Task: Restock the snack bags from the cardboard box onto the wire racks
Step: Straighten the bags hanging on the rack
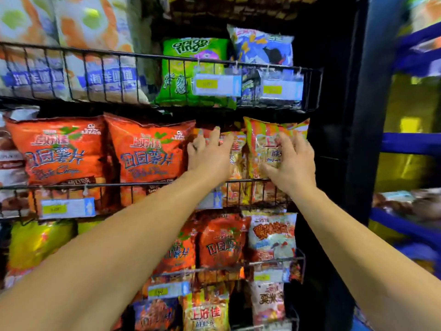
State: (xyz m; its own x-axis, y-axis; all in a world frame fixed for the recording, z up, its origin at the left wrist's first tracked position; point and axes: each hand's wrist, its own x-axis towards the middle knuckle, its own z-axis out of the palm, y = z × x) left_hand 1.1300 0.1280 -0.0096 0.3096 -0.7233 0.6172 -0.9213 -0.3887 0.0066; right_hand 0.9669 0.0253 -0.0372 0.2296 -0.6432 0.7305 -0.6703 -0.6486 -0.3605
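Both my arms reach up to the middle wire rack (148, 185). My left hand (207, 154) lies with spread, straight fingers against an orange snack bag (235, 151) standing in that rack. My right hand (292, 161) presses with spread fingers on the front of a yellow-and-orange striped prawn cracker bag (265, 137) at the rack's right end. Both bags stand upright behind the rack's front wire. The cardboard box is not in view.
Two red potato chip bags (148, 151) fill the same rack to the left. Above, a rack (181, 60) holds a green bag (191, 68) and a blue bag (262, 48). Lower racks (274, 261) hold more snack bags. A black post (358, 115) and blue shelving (410, 142) stand at right.
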